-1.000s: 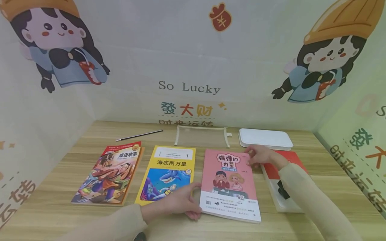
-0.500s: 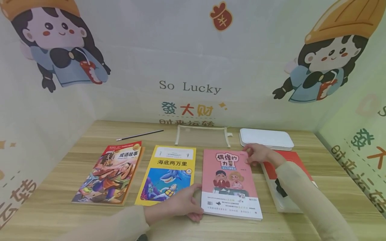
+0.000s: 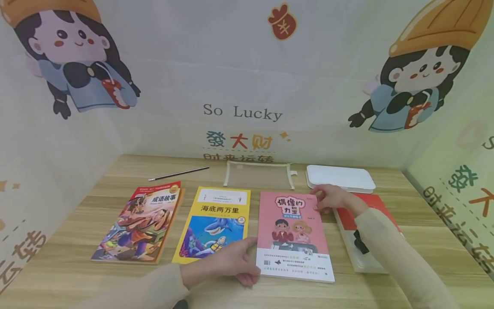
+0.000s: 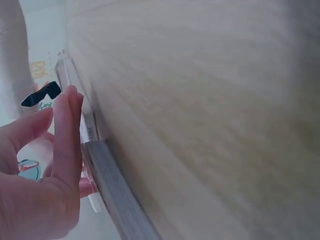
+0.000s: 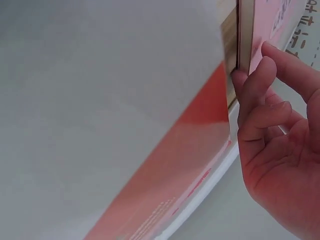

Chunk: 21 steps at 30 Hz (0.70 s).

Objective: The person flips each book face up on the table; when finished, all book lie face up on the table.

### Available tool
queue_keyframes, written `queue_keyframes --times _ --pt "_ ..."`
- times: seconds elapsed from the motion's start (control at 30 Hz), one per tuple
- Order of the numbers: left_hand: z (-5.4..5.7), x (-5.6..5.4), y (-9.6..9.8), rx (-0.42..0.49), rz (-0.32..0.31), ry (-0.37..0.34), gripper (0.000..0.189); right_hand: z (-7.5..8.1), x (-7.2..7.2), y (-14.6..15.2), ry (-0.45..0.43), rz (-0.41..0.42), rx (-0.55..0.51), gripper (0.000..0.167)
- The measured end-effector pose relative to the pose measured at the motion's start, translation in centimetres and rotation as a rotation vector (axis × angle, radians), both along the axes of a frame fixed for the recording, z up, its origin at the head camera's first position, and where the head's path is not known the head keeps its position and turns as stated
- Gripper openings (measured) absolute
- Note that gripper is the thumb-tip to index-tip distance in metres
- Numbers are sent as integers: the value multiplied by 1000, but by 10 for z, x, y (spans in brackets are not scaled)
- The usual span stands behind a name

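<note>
A pink-and-white book (image 3: pixel 293 234) lies flat on the wooden table, front cover up. My left hand (image 3: pixel 237 262) touches its lower left edge, with fairly straight fingers (image 4: pixel 65 135) in the left wrist view. At the upper right edge my right hand (image 3: pixel 332 199) pinches the same book. The right wrist view shows the thumb on the pink cover, with curled fingers (image 5: pixel 255 90) by the page edge. Partly beneath my left forearm is a yellow book (image 3: pixel 216 223) with a shark picture. My right forearm covers part of a red-and-white book (image 3: pixel 362 214).
Far left lies a colourful storybook (image 3: pixel 140 223). Along the back are a thin black pencil-like stick (image 3: pixel 179 173), a see-through mesh pouch (image 3: pixel 257 175) and a white case (image 3: pixel 339 178). Printed cloth walls (image 3: pixel 247 77) enclose the table on three sides.
The pink-and-white book's top end has shifted slightly left, and my right hand has moved with it. My left hand stays at the lower left edge.
</note>
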<state>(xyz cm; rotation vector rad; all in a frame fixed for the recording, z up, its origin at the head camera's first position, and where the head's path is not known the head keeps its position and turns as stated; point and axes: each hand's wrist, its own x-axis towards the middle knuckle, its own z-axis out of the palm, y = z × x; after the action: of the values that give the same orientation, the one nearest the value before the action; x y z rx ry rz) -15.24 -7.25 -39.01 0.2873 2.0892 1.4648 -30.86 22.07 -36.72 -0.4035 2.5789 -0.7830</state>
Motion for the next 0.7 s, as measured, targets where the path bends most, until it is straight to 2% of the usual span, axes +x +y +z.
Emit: queue_keyframes --times 0.3,0.47,0.7 --pt "13 -7 4 103 -49 34 57 17 6 31 109 16 -80 41" --pt "19 -9 15 136 -104 34 47 18 8 54 162 -33 -80 41" --pt "22 -14 34 146 -215 45 45 14 12 88 68 -154 -142 47"
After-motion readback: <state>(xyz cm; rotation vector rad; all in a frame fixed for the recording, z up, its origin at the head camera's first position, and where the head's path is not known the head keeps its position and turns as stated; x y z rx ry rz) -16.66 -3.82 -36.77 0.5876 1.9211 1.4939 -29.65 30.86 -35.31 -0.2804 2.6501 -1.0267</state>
